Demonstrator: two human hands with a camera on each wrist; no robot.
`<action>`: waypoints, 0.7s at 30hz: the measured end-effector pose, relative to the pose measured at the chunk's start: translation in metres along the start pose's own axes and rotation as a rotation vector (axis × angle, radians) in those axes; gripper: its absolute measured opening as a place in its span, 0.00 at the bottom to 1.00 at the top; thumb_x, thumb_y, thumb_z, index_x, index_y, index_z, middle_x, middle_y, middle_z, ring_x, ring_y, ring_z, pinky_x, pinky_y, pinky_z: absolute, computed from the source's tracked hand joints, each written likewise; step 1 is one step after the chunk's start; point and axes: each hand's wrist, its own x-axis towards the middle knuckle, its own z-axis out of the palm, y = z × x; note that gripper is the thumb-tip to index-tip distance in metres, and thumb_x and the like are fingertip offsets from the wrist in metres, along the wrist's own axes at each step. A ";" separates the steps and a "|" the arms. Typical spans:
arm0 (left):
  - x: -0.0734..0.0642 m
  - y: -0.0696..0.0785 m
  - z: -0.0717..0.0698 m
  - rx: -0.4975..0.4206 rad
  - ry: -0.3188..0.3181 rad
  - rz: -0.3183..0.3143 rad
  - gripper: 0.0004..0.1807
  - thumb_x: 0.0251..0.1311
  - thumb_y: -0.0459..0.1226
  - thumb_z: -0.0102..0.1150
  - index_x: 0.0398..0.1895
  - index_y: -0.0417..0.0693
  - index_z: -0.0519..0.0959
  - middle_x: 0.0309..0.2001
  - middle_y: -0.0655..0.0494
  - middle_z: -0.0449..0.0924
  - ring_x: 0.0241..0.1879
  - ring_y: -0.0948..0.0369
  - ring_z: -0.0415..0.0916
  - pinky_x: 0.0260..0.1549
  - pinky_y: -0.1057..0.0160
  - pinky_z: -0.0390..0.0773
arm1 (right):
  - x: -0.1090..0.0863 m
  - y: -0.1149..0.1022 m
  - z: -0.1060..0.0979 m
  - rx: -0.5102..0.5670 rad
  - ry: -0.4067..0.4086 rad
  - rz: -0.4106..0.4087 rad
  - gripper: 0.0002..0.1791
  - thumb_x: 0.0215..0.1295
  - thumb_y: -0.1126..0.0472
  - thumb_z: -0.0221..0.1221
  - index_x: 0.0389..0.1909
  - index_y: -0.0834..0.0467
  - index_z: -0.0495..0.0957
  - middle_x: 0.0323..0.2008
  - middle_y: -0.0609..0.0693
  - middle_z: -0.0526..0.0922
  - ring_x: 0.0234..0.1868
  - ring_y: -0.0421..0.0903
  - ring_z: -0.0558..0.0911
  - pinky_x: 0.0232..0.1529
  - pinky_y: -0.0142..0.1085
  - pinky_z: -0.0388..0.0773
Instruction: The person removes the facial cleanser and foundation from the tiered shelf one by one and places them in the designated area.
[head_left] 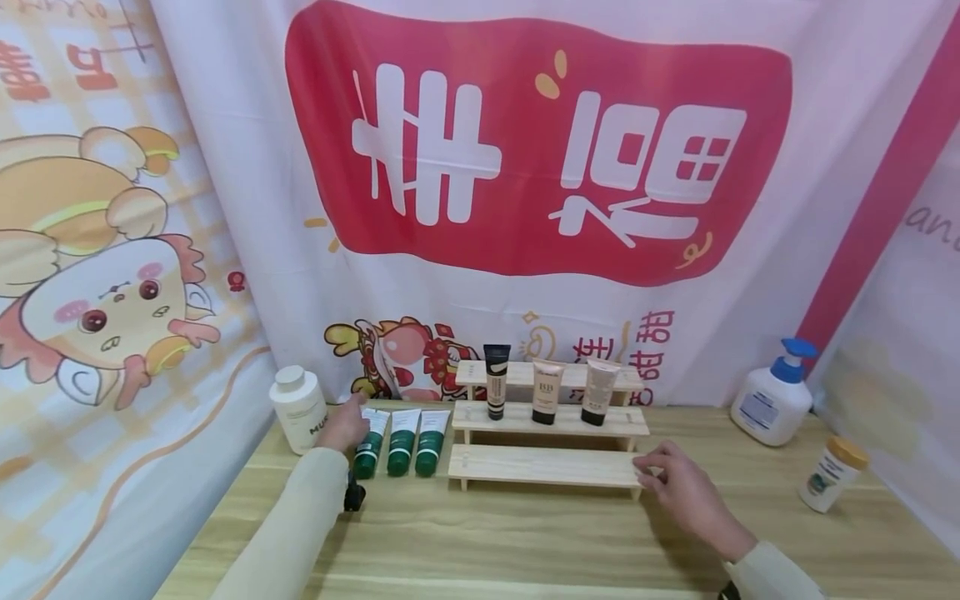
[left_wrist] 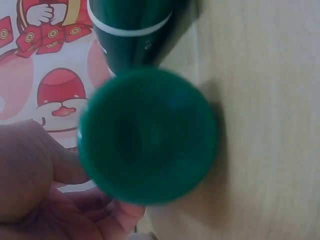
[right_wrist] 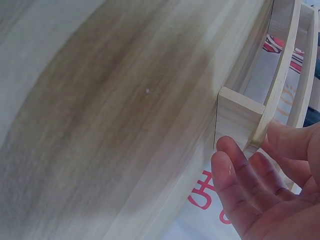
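Nearest, the right hand (head_left: pixel 693 496) touches the right end of the lowest shelf (head_left: pixel 540 463) of a stepped, pale-wood rack (head_left: pixel 517 417); whether it grips, I cannot tell. Farther left, the left hand (head_left: pixel 347 423), clearly the nearer one, pinches the leftmost green-and-white squeeze tube (head_left: pixel 370 452), roughly upright lengthwise, its round, smooth cap downward. Two matching tubes (head_left: pixel 401 446) stand between it and the rack. Beyond hangs soft printed cloth (head_left: pixel 525 217).

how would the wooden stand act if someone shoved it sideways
The wooden stand would probably stay stiff, since its steps look like straight boards. It seems fairly light for its size, being thin wood with open gaps. A quick shove could well topple the three tubes standing upright on its middle step.
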 end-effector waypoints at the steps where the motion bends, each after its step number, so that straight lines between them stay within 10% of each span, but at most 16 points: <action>1: 0.001 0.000 0.000 0.005 -0.003 -0.006 0.25 0.65 0.31 0.47 0.65 0.35 0.61 0.61 0.31 0.64 0.59 0.39 0.63 0.56 0.41 0.64 | 0.000 0.000 0.000 0.002 -0.001 0.003 0.13 0.55 0.69 0.65 0.43 0.62 0.82 0.36 0.49 0.72 0.28 0.39 0.73 0.25 0.30 0.73; 15: -0.028 0.031 -0.006 0.176 0.111 0.027 0.22 0.60 0.33 0.52 0.55 0.28 0.69 0.46 0.31 0.72 0.43 0.41 0.72 0.42 0.43 0.74 | 0.000 -0.002 -0.001 0.019 -0.020 0.037 0.14 0.55 0.69 0.65 0.44 0.62 0.82 0.37 0.49 0.73 0.29 0.40 0.74 0.25 0.29 0.74; 21: -0.049 0.091 -0.010 -0.026 0.265 0.307 0.29 0.65 0.42 0.56 0.67 0.45 0.63 0.60 0.39 0.65 0.58 0.44 0.64 0.53 0.42 0.68 | 0.000 -0.003 -0.001 0.021 -0.020 0.036 0.14 0.55 0.69 0.65 0.44 0.62 0.82 0.37 0.50 0.73 0.29 0.40 0.74 0.25 0.29 0.74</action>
